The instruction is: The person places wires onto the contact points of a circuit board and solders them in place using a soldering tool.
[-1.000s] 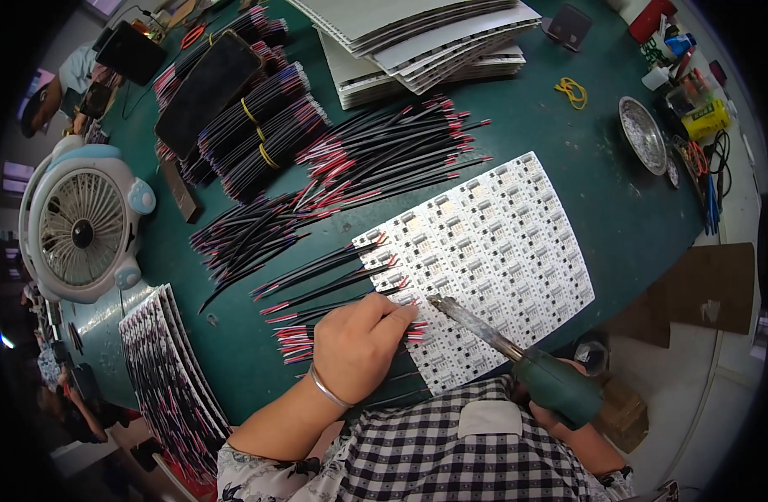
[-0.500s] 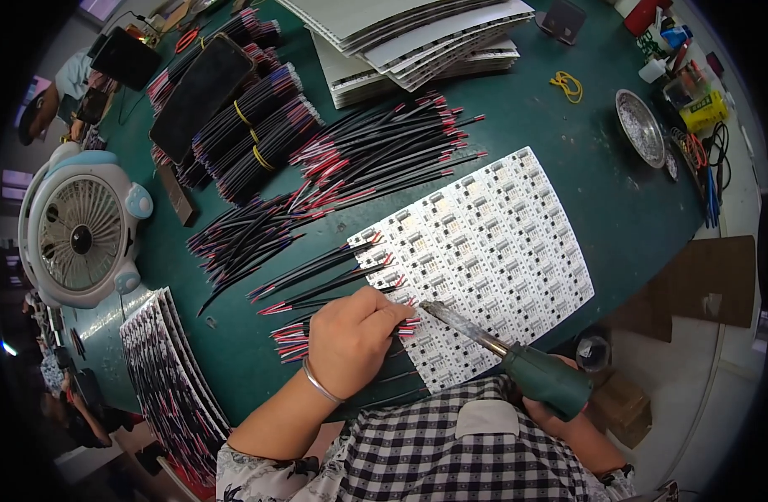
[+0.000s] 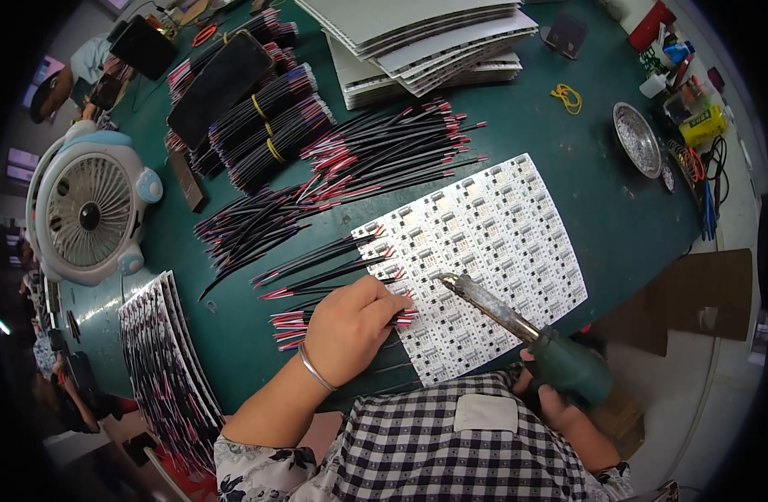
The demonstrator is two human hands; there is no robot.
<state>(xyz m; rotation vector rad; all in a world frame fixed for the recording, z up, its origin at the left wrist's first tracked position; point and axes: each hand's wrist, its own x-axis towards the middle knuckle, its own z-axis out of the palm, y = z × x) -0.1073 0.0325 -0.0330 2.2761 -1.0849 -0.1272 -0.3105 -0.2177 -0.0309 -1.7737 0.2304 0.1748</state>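
Observation:
My left hand (image 3: 347,328), with a bangle at the wrist, rests at the left edge of a white circuit board panel (image 3: 505,251). Its thumb and forefinger are closed on a short black wire lead whose tip is mostly hidden by the fingers. Other wire leads (image 3: 317,258) lie beside the hand, their red and white ends over the panel's left edge. In my right hand (image 3: 555,407) is a large soldering iron (image 3: 572,368) with a green handle. Its metal tip points up-left over the panel, right of my left fingertips; contact cannot be made out.
Loose wires (image 3: 384,155) and tied bundles (image 3: 267,138) lie beyond the panel. Stacked panels (image 3: 434,50) stand at the back. A fan (image 3: 89,216) and wired panels (image 3: 162,360) are at left. A metal dish (image 3: 637,138) and a yellow tie (image 3: 566,99) sit at right.
The soldering iron's tip has moved up and right, away from my left fingertips, and its handle has shifted right. My left hand stays at the panel's edge. The whole view has shifted slightly.

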